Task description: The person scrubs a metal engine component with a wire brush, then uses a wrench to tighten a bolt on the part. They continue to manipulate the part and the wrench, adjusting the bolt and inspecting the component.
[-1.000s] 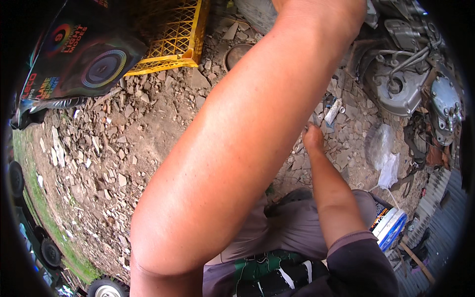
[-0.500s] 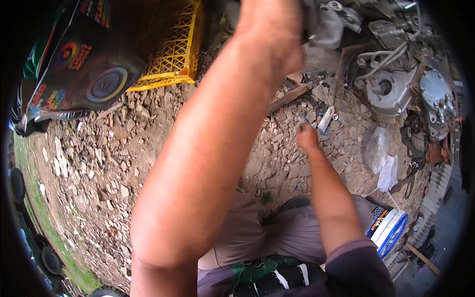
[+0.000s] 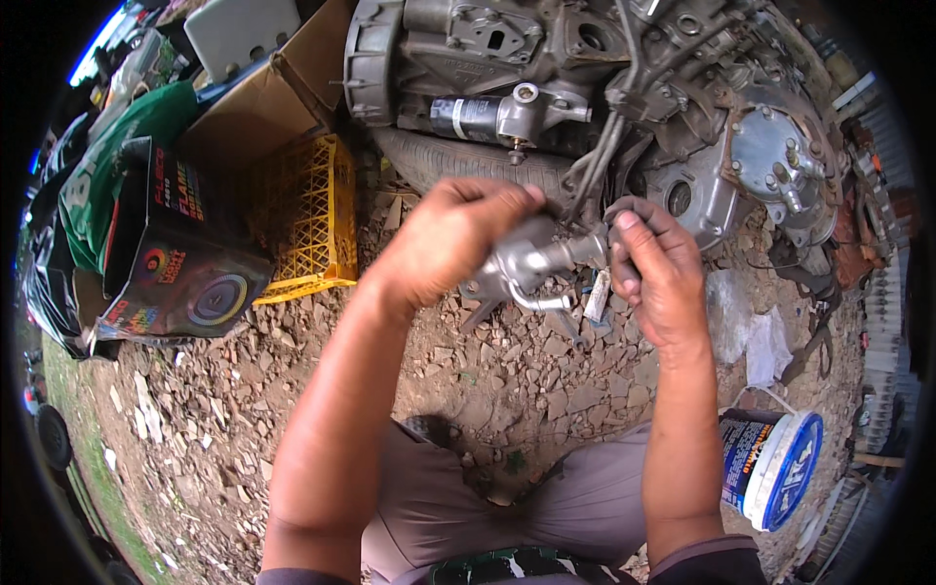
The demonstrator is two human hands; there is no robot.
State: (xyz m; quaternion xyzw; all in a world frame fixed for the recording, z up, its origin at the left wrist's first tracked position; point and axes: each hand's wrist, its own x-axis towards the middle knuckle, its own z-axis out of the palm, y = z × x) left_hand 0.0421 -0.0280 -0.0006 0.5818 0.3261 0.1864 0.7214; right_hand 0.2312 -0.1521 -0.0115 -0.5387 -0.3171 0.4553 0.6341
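Observation:
A silvery cast-metal engine part [image 3: 534,265] with a thin bent tube hangs in front of me above the stony ground. My left hand [image 3: 444,237] grips its left end from above. My right hand [image 3: 655,268] closes on its right end, where a short stub sticks out. Just behind both hands sits a large dirty engine block [image 3: 624,88] with hoses and a round cover, resting on a worn tyre [image 3: 458,161].
A yellow plastic crate [image 3: 302,219] and a dark printed box [image 3: 180,263] stand at the left, with cardboard [image 3: 263,107] behind them. A blue-and-white plastic tub [image 3: 775,468] sits at the lower right. Clear plastic scraps [image 3: 751,331] lie on the rubble near my right hand.
The view has tilted up toward the engine. My left hand came down from the engine holding the metal part, and my right hand rose from the ground to grip its other end.

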